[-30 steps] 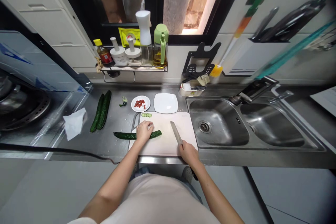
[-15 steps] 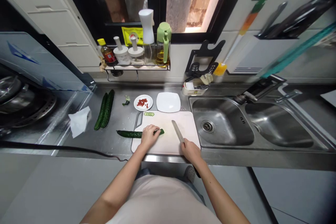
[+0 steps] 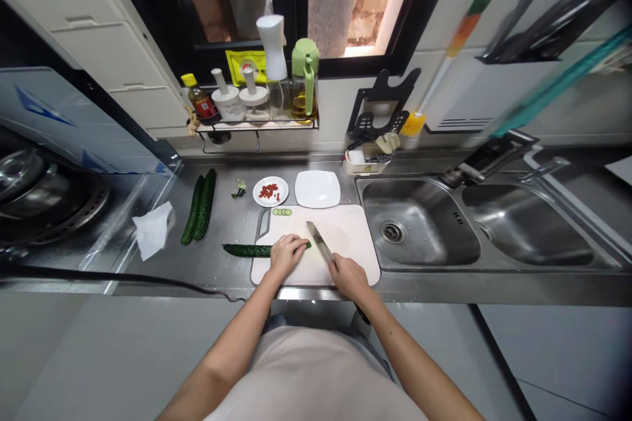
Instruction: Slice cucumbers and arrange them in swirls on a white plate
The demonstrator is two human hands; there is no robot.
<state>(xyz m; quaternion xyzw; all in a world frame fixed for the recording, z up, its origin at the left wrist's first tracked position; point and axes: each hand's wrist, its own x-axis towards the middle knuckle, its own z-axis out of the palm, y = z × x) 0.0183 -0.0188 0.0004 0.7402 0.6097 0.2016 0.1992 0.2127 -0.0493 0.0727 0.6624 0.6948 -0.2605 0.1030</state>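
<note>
Cucumber [image 3: 247, 250] held down in my left hand [image 3: 288, 254], knife [image 3: 320, 242] gripped in my right hand [image 3: 348, 275], slices [image 3: 282, 212] on the board [image 3: 359, 243].

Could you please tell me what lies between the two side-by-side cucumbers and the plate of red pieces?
Small green scraps lie there on the steel counter, in the head view.

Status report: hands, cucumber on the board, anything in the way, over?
Left hand holding cucumber down, right hand gripping knife. Cucumber's left end past the cutting board edge. Sliced rounds near far edge, clear of knife.
</note>
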